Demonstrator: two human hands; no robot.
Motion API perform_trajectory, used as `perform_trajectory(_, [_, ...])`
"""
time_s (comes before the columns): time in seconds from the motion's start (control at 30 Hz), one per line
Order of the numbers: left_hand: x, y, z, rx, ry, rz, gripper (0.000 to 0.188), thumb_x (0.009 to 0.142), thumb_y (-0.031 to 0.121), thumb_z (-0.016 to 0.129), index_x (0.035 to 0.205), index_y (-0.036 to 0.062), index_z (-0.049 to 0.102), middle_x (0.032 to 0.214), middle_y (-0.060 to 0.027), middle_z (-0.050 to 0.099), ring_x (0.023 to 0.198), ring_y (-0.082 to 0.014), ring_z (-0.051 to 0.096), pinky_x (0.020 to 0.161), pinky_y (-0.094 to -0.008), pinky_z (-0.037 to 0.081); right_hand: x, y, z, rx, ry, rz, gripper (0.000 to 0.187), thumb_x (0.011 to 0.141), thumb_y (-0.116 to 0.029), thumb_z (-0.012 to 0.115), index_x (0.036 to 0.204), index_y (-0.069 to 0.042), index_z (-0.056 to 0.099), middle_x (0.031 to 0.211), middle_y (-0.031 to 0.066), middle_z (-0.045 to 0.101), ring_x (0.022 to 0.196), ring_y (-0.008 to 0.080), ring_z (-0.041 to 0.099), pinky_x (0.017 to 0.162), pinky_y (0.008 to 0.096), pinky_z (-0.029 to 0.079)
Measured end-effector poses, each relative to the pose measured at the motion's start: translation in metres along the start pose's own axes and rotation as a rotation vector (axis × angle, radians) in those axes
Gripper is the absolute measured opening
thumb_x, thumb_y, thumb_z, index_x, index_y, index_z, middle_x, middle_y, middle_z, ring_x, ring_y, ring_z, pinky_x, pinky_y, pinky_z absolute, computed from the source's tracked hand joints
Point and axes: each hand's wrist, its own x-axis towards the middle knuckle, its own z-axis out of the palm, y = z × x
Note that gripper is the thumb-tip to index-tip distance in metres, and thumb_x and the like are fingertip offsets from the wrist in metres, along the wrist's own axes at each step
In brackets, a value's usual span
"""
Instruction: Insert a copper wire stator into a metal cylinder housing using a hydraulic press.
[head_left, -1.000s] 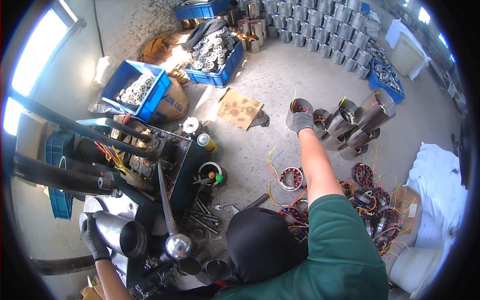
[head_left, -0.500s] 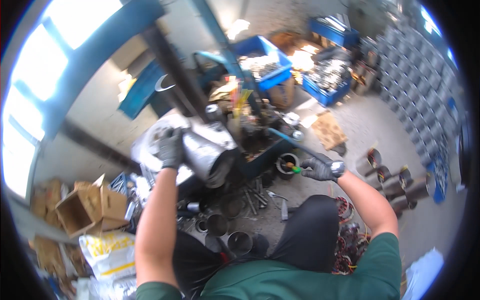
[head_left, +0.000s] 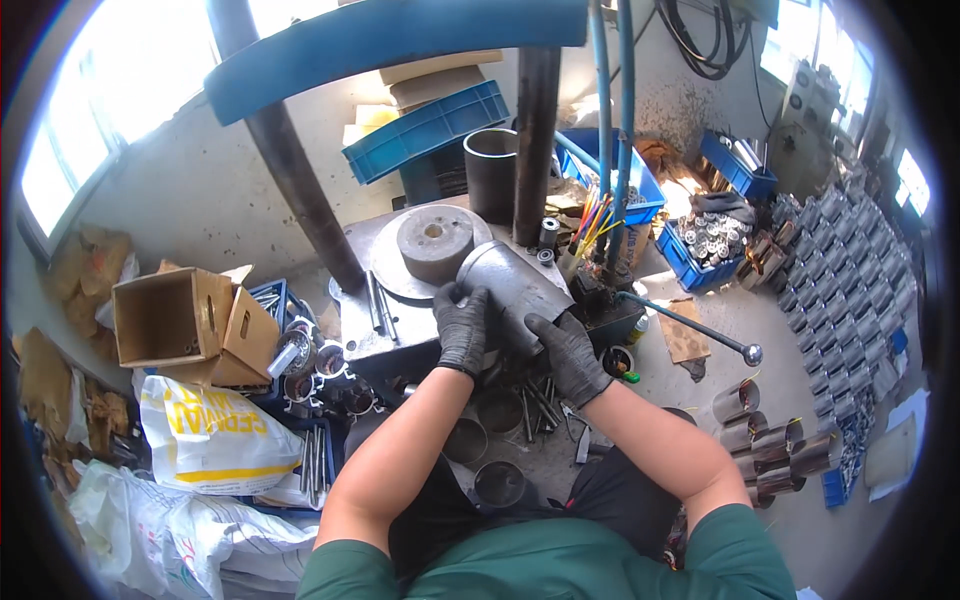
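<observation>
A grey metal cylinder, a hollow motor housing by its look, lies tilted over the near edge of the press table. My gloved left hand grips its near left side. On its lower right end, my gloved right hand has its fingers wrapped round the rim; some fingertips are hidden. Just behind the cylinder sits a thick round steel block on a flat disc. Right of my right hand, the press's blue lever ends in a metal ball, with neither hand on it.
A dark upright tube stands behind the block, beside a steel column. Steel rods lie on the table's left. Cardboard boxes stand left, blue bins back right. Housings are stacked far right.
My right hand has left the lever and moved left onto the cylinder. My left hand is still on the cylinder, now nearer me. The view has swung, bringing the press to the middle.
</observation>
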Motion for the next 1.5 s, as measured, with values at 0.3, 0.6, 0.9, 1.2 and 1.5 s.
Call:
perform_trajectory(0.3, [-0.006,0.044,-0.022,-0.704,-0.233,-0.623,0.060,0.094,0.040,0.075,0.131,-0.0058,0.063,0.116,-0.0197,0.071,0.097,-0.0316,0.069,0.084,-0.0489,0.059,0.023,0.016,0.043,-0.389,0.032,-0.282,0.048,0.096,-0.015,0.070,0.140,0.002,0.060,0.135,0.0144,0.066,0.124,0.0241,0.063,0.107,0.0382,0.052])
perform_trajectory(0.6, [0.013,0.058,-0.026,-1.155,-0.546,-0.558,0.066,0.100,0.052,0.066,0.145,0.0053,0.056,0.139,-0.0128,0.064,0.125,-0.0315,0.061,0.111,-0.0497,0.050,0.039,-0.055,0.076,-0.462,-0.111,-0.376,0.059,0.090,-0.008,0.076,0.143,0.002,0.055,0.132,0.0142,0.067,0.124,0.0243,0.065,0.103,0.0387,0.054])
perform_trajectory(0.9, [0.049,0.073,-0.035,-1.566,-0.586,-0.538,0.065,0.104,0.063,0.057,0.137,0.0075,0.060,0.132,-0.0163,0.065,0.121,-0.0329,0.064,0.106,-0.0489,0.054,0.129,-0.130,0.136,-1.390,-0.318,-0.512,0.041,0.087,-0.027,0.080,0.112,0.005,0.074,0.105,0.0265,0.075,0.101,0.0379,0.074,0.091,0.0450,0.058])
perform_trajectory(1.2, [0.073,0.038,-0.060,-1.180,-0.474,-0.560,0.038,0.101,0.044,0.068,0.114,0.0079,0.067,0.102,-0.0104,0.073,0.089,-0.0289,0.072,0.080,-0.0418,0.059,0.202,-0.165,0.207,-1.832,-0.460,-0.465,0.018,0.096,-0.023,0.072,0.107,-0.012,0.080,0.096,0.0111,0.076,0.094,0.0274,0.073,0.087,0.0373,0.057])
perform_trajectory(1.5, [0.067,0.065,-0.116,-1.320,-0.375,-0.344,0.008,0.099,0.005,0.064,0.107,0.0062,0.063,0.093,-0.0080,0.063,0.074,-0.0165,0.061,0.070,-0.0314,0.055,0.258,-0.160,0.219,-1.927,-0.556,-0.482,0.020,0.098,-0.019,0.069,0.113,-0.023,0.082,0.115,0.0077,0.076,0.102,0.0284,0.071,0.098,0.0356,0.056])
